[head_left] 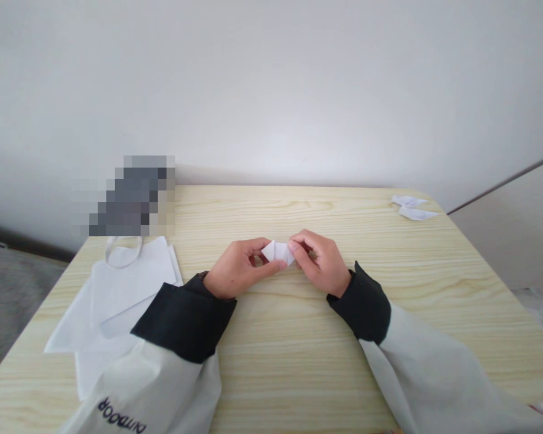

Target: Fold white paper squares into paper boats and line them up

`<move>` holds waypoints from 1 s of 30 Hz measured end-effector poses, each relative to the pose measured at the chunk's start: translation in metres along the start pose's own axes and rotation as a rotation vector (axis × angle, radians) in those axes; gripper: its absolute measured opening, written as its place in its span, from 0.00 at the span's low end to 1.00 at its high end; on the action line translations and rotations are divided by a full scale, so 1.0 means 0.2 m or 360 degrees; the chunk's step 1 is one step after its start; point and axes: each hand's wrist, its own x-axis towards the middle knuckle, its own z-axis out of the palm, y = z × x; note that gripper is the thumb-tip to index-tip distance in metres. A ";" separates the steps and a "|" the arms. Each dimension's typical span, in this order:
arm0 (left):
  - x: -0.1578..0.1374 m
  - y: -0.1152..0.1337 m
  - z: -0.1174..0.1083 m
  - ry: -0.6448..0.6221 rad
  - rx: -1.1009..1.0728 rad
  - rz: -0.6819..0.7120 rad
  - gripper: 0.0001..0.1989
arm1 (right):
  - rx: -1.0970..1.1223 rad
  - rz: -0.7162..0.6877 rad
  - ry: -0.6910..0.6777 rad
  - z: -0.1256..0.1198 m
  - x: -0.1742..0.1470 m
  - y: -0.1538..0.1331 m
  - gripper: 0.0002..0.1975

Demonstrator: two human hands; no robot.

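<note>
A small folded white paper piece (279, 251) with pointed ends is held between both hands, over the middle of the table (289, 361). My left hand (242, 265) pinches it from the left, thumb along its lower edge and fingers behind. On the right end, my right hand (321, 259) grips it between thumb and index finger. The fingertips behind the paper are partly hidden.
Loose white sheets (122, 283) overlap at the table's left, with a white roll of tape or ring (123, 265) on them. Behind them is a blurred-out dark object (131, 196). Two folded white paper pieces (416, 213) lie at the far right corner. A wall (289, 90) stands behind.
</note>
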 end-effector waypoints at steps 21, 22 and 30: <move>0.00 -0.04 0.00 0.0143 0.0290 0.0274 0.14 | -0.0069 -0.0136 -0.0080 0.01 0.00 0.01 0.06; 0.00 -0.04 0.00 0.0159 0.0299 0.0270 0.14 | -0.0058 -0.0141 -0.0072 0.01 0.00 0.01 0.05; 0.01 -0.04 0.01 0.0203 0.0224 0.0236 0.12 | -0.0067 -0.0173 -0.0015 0.01 0.00 0.01 0.04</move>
